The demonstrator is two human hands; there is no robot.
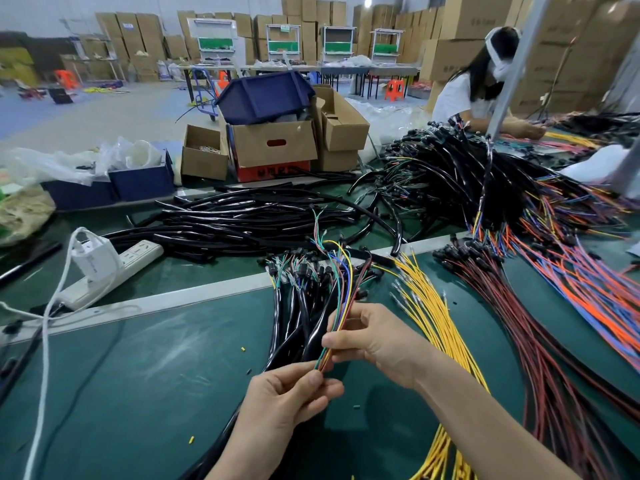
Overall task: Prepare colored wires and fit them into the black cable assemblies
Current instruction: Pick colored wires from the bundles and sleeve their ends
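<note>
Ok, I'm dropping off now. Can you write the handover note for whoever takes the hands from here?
Left hand: pinches the lower end of the colored wire bundle.
Right hand: holds the same bundle higher up.
Things: black cable assemblies lie bunched on the green table under the hands. Loose yellow wires lie to their right, with dark red wires beyond.
Done: several assemblies show colored wires at their far ends.
Left: probably fitting the held bundle. The loose piles are unused.
</note>
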